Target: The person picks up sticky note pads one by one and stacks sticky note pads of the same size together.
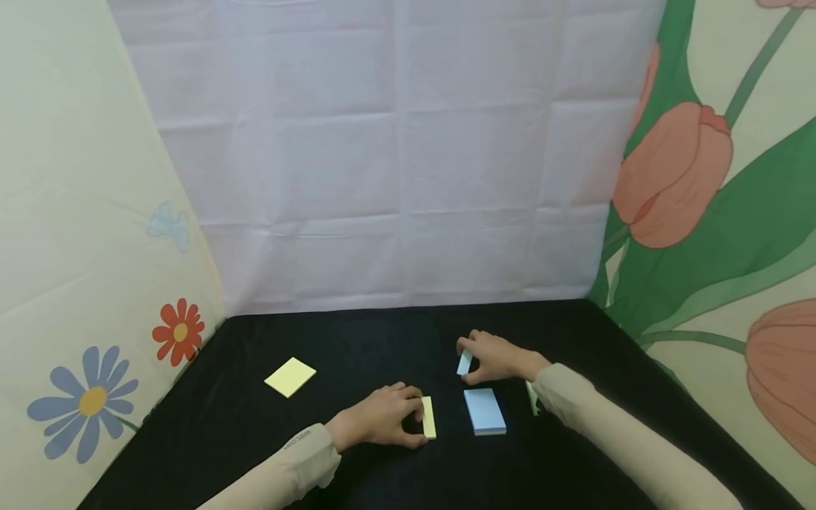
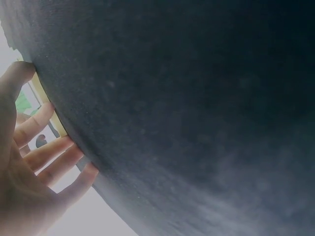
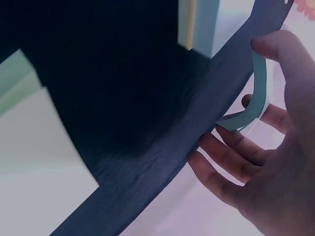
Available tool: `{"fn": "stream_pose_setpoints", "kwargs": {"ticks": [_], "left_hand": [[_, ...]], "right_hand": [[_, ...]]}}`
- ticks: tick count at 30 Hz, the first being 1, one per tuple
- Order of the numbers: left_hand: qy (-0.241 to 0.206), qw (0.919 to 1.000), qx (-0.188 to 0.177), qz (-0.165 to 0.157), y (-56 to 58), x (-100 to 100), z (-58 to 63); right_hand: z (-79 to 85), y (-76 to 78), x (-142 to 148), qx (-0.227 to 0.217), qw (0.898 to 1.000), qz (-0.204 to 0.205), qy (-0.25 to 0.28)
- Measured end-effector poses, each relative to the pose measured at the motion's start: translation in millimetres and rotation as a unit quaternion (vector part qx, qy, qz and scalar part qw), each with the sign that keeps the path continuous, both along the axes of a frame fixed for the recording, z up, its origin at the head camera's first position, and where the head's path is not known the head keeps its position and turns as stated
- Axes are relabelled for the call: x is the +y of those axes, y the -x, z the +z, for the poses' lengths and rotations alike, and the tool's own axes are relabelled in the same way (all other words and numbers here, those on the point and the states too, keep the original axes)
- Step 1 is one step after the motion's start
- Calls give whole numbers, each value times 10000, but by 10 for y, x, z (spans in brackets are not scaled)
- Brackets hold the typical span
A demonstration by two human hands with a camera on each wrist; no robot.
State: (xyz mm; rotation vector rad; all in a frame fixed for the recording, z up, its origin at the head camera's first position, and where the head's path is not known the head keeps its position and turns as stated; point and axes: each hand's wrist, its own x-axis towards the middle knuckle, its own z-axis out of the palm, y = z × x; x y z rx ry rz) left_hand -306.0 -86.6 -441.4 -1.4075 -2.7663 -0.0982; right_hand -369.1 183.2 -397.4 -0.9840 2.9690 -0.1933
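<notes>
In the head view my left hand (image 1: 381,416) rests low over the black table, its thumb and fingers around a yellow sticky note pad (image 1: 429,418). The left wrist view shows the edge of that pad (image 2: 58,123) between thumb and fingertips. Farther back, my right hand (image 1: 497,354) pinches a light blue sticky note pad (image 1: 465,363). Seen from the right wrist, this pad (image 3: 258,88) bends into a curve between the thumb and fingers. A thicker blue pad (image 1: 485,411) lies between the two hands, nearer the table's front.
Another yellow pad (image 1: 290,377) lies at the left of the black table (image 1: 376,347). Partly under the right sleeve (image 1: 567,393), a pale green pad (image 1: 532,398) shows. A white cloth (image 1: 401,156) hangs behind the table, with flower-printed cloths at both sides.
</notes>
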Motion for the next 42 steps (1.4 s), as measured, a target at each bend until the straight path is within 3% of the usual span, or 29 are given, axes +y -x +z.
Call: {"fn": "stream_pose_setpoints", "kwargs": {"ticks": [21, 28, 42], "left_hand": [[-45, 9999, 86, -83, 18, -7, -19], [-69, 9997, 179, -123, 24, -10, -25], [-210, 9998, 21, -22, 18, -2, -42]], "right_hand": [[41, -296, -325, 220, 9955, 827, -414], [24, -372, -412, 333, 9903, 1228, -563], [-3, -466, -492, 256, 9797, 1852, -723]]}}
